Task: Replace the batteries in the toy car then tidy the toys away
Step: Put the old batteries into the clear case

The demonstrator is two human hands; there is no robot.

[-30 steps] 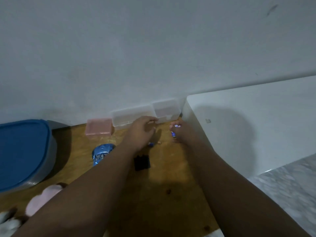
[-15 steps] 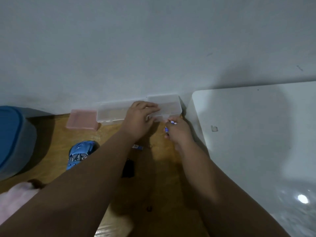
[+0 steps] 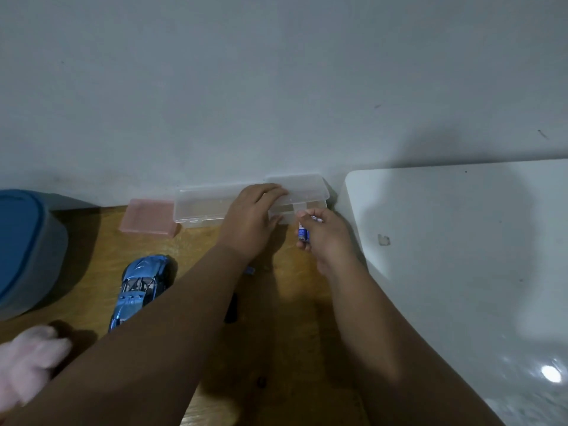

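A shiny blue toy car (image 3: 140, 287) lies on the wooden table (image 3: 196, 247), left of my forearms. My left hand (image 3: 252, 219) rests on a small clear plastic box (image 3: 302, 192) by the wall, fingers on its lid. My right hand (image 3: 325, 238) holds a blue battery (image 3: 302, 233) just in front of that box. A second blue battery (image 3: 250, 269) peeks out under my left wrist. A black piece (image 3: 232, 307), partly hidden by my left arm, lies on the table.
A long clear box (image 3: 201, 206) and a pink box (image 3: 147, 219) sit along the wall. A blue-lidded tub (image 3: 27, 250) stands at the left. A pink plush toy (image 3: 29, 361) lies at the lower left. A white surface (image 3: 461, 241) borders the right.
My left hand went from the table up onto the small clear box's lid. My right hand with the battery stayed beside the box. The view shifted right and closer.
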